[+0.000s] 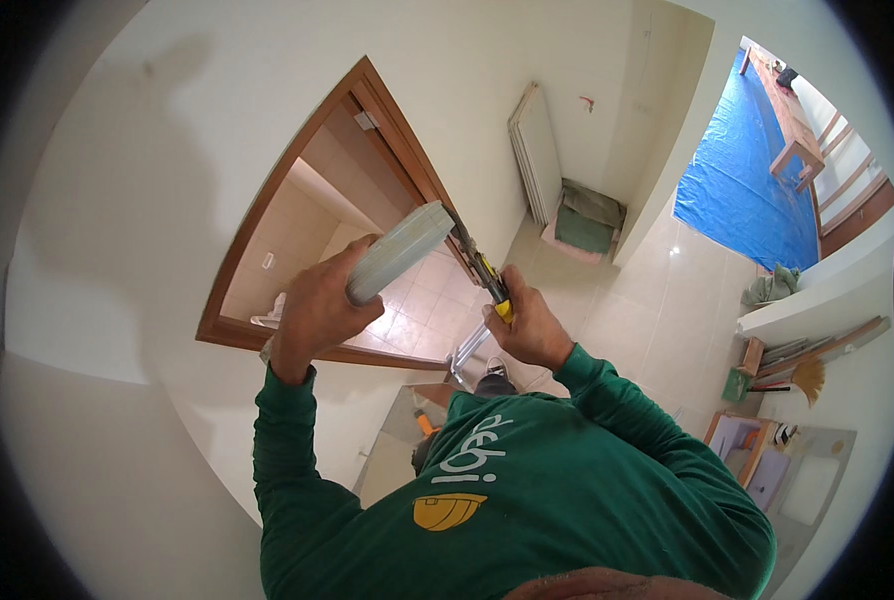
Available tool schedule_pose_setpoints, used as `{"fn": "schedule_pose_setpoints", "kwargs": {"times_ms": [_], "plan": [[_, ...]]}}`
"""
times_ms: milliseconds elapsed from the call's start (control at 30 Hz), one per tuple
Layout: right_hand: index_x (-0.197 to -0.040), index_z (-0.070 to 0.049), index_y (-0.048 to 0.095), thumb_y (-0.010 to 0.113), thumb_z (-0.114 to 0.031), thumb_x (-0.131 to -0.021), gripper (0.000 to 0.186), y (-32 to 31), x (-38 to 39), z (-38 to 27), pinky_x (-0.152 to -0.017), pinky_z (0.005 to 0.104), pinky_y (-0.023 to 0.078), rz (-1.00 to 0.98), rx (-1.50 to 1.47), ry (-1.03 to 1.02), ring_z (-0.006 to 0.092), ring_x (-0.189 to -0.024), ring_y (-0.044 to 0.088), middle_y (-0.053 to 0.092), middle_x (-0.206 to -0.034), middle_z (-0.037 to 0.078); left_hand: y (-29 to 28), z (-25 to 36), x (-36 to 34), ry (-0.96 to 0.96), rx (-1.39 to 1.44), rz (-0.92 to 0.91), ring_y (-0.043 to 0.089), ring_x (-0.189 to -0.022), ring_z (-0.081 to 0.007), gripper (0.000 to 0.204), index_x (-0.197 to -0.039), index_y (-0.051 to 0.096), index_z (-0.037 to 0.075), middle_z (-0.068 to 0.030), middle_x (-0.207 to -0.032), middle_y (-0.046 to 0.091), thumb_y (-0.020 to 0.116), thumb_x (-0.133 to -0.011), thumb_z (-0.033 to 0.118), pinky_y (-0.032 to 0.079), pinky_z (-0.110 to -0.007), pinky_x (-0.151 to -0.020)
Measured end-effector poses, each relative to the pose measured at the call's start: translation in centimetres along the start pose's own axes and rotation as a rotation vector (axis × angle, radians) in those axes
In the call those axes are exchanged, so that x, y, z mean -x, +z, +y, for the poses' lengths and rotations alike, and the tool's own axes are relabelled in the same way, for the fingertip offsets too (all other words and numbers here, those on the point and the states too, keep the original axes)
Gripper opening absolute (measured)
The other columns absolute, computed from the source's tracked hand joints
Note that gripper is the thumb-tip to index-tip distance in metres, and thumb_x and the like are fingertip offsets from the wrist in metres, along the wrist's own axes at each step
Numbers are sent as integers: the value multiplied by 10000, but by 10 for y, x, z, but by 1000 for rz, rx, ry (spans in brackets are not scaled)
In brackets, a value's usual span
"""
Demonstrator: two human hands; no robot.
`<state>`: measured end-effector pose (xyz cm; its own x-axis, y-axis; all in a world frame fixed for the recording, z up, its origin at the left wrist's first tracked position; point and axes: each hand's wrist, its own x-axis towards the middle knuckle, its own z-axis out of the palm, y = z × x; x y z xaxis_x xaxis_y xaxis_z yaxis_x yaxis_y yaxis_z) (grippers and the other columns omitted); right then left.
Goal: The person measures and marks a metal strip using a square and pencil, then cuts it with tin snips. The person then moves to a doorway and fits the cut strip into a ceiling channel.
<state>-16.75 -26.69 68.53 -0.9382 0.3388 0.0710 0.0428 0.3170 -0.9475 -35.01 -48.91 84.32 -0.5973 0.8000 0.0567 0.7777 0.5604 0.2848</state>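
My left hand (325, 308) is closed round the lower end of a pale grey-green roll of tape (399, 252), which I see edge-on, tilted up to the right. In my right hand (533, 325) is a slim utility knife (485, 272) with a black and yellow handle, gripped at its lower end. Its dark far end reaches up beside the roll's upper right end; whether the two touch I cannot tell. Both hands are raised in front of a doorway with a brown wooden frame (285, 180).
Pale boards (535, 150) lean on the wall. Blue sheeting (742, 165) covers the floor under a wooden bench (782, 110) at far right. A broom (809, 380) and planks (837, 350) lie at right. Near my feet are metal ladder legs (467, 352) and an orange power tool (425, 422).
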Motion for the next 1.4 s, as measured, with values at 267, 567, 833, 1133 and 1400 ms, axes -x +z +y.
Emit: {"fn": "schedule_pose_setpoints", "kwargs": {"times_ms": [267,567,833,1133,1400], "plan": [[-1272,9,426,717,-132,-953,455,-3,-3,21,-783,530,544,-16,-92,-168,497,-838,657,644,-935,302,0,-1,-3,48,-16,-109,789,-946,-429,808,-1547,589,139,-239,-1165,792,820,-774,185,628,-513,-900],[-1242,19,503,740,-132,-963,396,12,7,41,-704,481,525,182,-113,-80,378,-756,646,624,-841,267,17,-6,9,116,23,-2,788,-985,-404,758,-1512,607,99,-202,-1185,795,869,-830,304,625,-482,-880],[-1247,-97,514,661,-66,-1005,285,15,29,112,-550,313,493,22,-647,219,126,-731,593,589,-940,34,-14,-29,38,-182,154,427,771,-1044,-406,788,-1497,468,-10,-298,-1248,723,847,-963,427,609,-488,-890],[-1163,-106,486,621,-59,-948,258,21,44,106,-478,298,455,-149,-435,178,121,-608,532,554,-862,39,-94,-19,69,-248,264,989,538,-928,-166,619,-1351,390,6,-116,-1084,541,791,-1049,368,513,-373,-800],[-1164,-74,494,619,-54,-932,264,34,31,131,-631,312,530,-149,-406,113,141,-730,583,574,-910,50,-155,-64,94,-194,811,1572,553,-998,-126,650,-1507,419,72,-33,-1156,565,732,-1069,438,508,-318,-844]]}}
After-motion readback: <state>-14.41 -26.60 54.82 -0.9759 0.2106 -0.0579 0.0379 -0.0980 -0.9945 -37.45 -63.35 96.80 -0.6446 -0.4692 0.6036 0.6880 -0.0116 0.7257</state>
